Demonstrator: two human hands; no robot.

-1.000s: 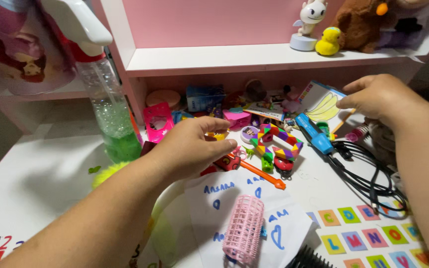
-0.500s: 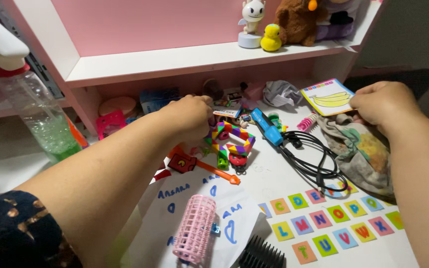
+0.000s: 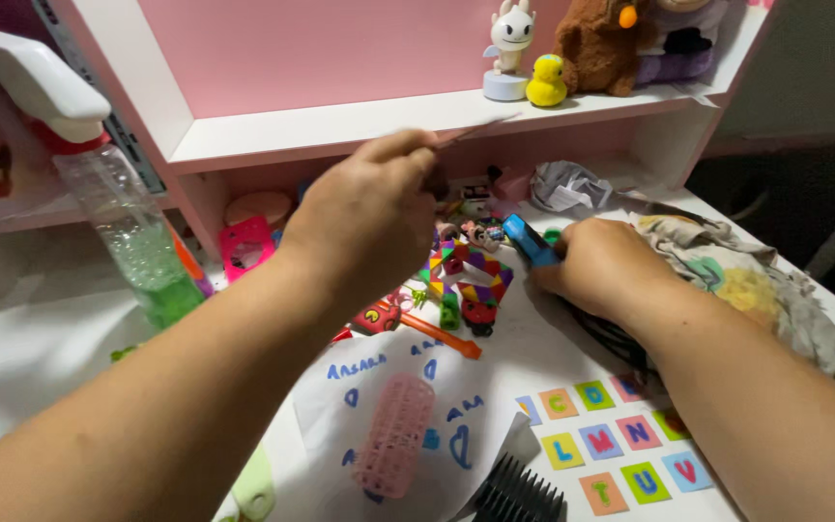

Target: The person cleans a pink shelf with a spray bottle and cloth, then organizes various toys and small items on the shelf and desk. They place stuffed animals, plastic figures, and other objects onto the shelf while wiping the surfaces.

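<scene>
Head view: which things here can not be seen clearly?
- Thin thing pinched by the left hand: blurred, kind unclear.
- Black cable: mostly hidden under the right hand.
- Black comb: cut by the bottom edge.
- Brown plush toy: cut by the top edge.

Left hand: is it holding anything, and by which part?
The left hand pinches a thin, blurred stick-like object at its near end; what it is cannot be told.

Glossy blue plastic hair tool [image 3: 531,239], crumpled matt cloth [image 3: 746,280], clear plastic spray bottle [image 3: 128,227], smooth white desk [image 3: 31,358]
</scene>
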